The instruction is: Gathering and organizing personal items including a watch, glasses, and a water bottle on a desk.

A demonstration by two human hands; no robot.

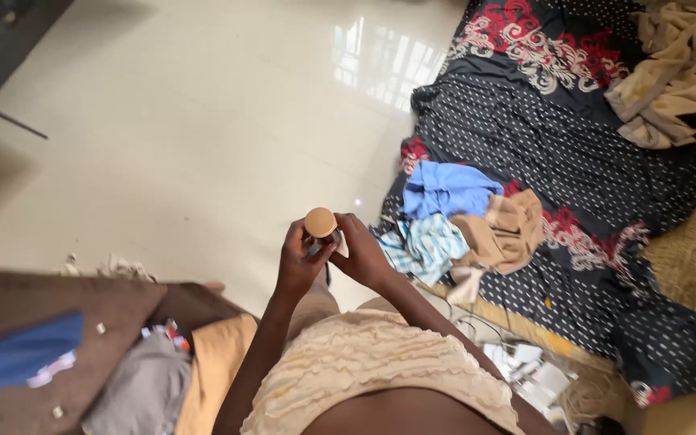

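Both of my hands hold a small container with a round tan lid (321,222) in front of my body. My left hand (299,262) wraps the container from the left, with the thumb up by the lid. My right hand (362,251) grips it from the right. The body of the container is mostly hidden by my fingers. Below my hands is my cream ruffled garment (372,362).
A dark dotted bedsheet with red flowers (573,153) covers a mattress at right. On it lie a blue cloth (449,189), a striped cloth (424,246), a tan cloth (509,229) and a beige patterned cloth (678,72). Piled clothes (82,354) lie at lower left. Glossy tiled floor (203,121) stretches ahead.
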